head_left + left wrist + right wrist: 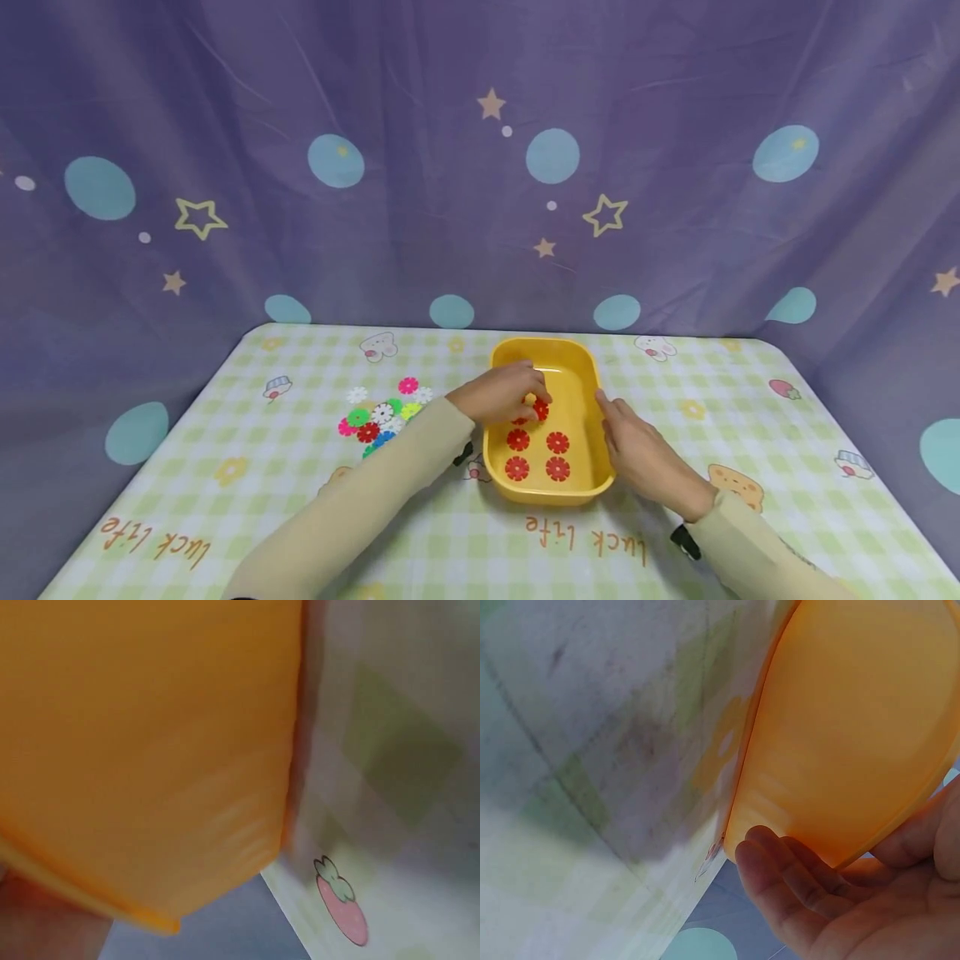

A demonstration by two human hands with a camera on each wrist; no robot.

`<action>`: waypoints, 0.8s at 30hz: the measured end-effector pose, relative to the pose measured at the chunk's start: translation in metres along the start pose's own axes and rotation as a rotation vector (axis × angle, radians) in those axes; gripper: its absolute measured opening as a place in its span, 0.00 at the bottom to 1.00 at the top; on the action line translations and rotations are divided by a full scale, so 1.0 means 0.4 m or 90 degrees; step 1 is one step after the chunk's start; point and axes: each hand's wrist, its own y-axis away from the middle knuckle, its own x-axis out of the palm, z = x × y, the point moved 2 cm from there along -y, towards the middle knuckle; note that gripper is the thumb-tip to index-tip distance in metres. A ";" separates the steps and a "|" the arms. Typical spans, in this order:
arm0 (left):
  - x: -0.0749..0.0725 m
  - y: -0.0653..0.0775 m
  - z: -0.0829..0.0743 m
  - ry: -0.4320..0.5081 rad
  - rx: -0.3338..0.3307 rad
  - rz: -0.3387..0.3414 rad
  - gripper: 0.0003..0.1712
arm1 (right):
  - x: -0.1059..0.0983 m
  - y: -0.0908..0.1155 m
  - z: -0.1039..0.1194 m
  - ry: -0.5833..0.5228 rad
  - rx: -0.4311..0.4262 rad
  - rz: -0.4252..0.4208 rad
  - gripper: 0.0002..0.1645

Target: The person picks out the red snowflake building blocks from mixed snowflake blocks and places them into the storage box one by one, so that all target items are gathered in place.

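Discs in red [557,442] are lying in two pairs inside the yellow tray [581,433], just nearer us than our left fingertips. Our left hand [501,395] is hanging over the tray floor, thumb and fingertips seemingly pinching one more red disc [541,410]; another is showing partly beneath those fingers. Our right hand [637,446] is gripping the opposite rim between thumb and fingers.

We are judging the step to be laying red discs in rows; the next move is calling for levelling this one with its neighbour, then parting the fingertips without nudging the pairs, the right hand steadying the tray.

Mixed-colour discs [382,413] are lying left of the left fingers, partly behind the sleeve [420,458].

On the tablecloth [457,542], nearer us than both hands' fingers, we are reading "luck life" twice, upside down. We are seeing no brand on tray or discs.
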 end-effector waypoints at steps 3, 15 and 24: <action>0.008 -0.019 -0.001 -0.021 0.005 0.009 0.16 | 0.000 -0.001 0.001 -0.008 0.005 0.004 0.32; 0.020 -0.027 -0.019 -0.025 0.004 0.002 0.17 | -0.004 -0.001 0.002 -0.004 -0.004 0.004 0.32; 0.024 -0.025 -0.015 0.016 0.017 0.007 0.15 | -0.004 -0.002 0.003 -0.004 0.006 0.010 0.33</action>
